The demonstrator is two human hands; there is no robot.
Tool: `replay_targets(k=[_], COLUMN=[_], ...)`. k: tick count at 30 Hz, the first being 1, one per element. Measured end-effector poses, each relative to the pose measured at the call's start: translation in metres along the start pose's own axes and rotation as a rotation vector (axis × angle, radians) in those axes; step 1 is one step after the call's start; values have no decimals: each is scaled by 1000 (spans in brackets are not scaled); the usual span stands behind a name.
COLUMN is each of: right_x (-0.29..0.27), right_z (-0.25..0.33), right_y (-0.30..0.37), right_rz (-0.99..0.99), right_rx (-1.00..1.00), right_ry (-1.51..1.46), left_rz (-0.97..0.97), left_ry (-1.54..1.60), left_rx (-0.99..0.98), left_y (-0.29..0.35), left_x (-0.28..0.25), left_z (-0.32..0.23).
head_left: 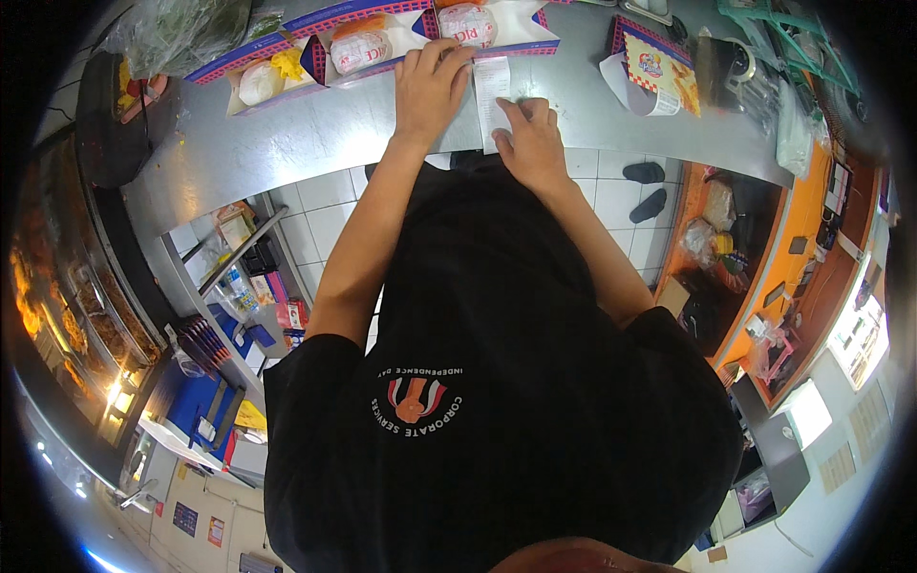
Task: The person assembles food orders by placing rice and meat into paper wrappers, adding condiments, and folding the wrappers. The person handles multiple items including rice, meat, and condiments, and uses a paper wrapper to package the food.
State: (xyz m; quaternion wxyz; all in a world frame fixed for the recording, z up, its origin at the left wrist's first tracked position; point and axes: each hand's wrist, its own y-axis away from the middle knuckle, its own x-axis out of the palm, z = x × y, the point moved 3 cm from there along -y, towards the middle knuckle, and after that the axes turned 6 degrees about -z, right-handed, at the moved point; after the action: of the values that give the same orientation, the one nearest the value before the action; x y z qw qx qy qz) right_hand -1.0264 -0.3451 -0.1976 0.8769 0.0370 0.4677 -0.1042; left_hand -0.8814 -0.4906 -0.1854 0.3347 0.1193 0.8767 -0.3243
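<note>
A long white paper slip (491, 86), like a receipt, lies on the metal counter and runs to its near edge. My right hand (535, 143) rests over it, index finger stretched onto the print, thumb apart and the other fingers bent. Past the slip's far left side, my left hand (430, 91) reaches with outstretched fingers to the front edge of an open food box (521, 46). A round white paper-wrapped bundle (468, 26) sits in that box. Left of it, further boxes hold another wrapped bundle (360, 53) and a white one beside a yellow crumpled wrapper (287, 64).
A clear plastic bag (177, 38) lies at the far left of the counter. Toward the right are a printed paper food pouch (659, 72) and a tape roll (741, 62). Shelves with packages stand below, and a heated food display (91, 306) is at the left.
</note>
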Motion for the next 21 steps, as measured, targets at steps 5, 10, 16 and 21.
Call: replay_targets(k=[5,10,16,21], right_x=[-14,-14,-5,-7], right_z=[12,8,1,-3], right_y=[-19,-20,-18,-13], right_rz=[92,40,80,44], right_rx=[116,22,-79,-165], right_ry=[53,-9,123,274], left_rz=[42,46,37,24], left_ry=[65,75,80,74], left_rx=[-13,-61,-97,-97], left_y=[-14,-17,-16,-18], left_x=[10,4,6,5], left_z=[14,8,7,4])
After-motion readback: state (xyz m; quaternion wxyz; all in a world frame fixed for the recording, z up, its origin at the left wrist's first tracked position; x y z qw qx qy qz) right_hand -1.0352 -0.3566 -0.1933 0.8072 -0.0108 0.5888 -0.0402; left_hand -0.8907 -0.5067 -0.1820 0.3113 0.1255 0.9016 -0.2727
